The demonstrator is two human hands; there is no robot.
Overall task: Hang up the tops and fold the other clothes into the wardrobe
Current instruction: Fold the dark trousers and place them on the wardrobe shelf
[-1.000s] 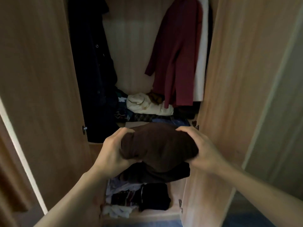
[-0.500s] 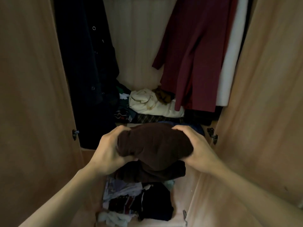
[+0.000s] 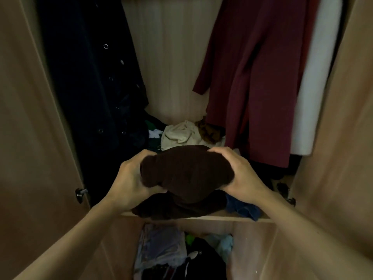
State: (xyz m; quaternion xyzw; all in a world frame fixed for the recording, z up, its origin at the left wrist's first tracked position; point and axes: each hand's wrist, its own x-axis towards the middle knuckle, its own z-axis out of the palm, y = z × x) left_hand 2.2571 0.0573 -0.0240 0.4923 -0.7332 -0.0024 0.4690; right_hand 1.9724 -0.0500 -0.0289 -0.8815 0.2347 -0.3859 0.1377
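Observation:
A folded dark brown garment (image 3: 186, 172) is held between both hands just above the front of the wardrobe's shelf (image 3: 212, 218). My left hand (image 3: 129, 183) grips its left end, my right hand (image 3: 241, 174) grips its right end, fingers curled over the top. Its lower fold hangs down onto the shelf edge. Behind it on the shelf lie a cream garment (image 3: 179, 135) and a blue denim piece (image 3: 244, 208).
A dark navy buttoned coat (image 3: 90, 81) hangs at the left, a maroon top (image 3: 256, 77) and a white garment (image 3: 314, 93) at the right. Both wardrobe doors (image 3: 30, 138) stand open on either side. The lower compartment holds several loose clothes (image 3: 181, 257).
I have moved closer to the wardrobe. Both hands have carried the brown garment forward and up, from in front of the lower compartment to over the shelf.

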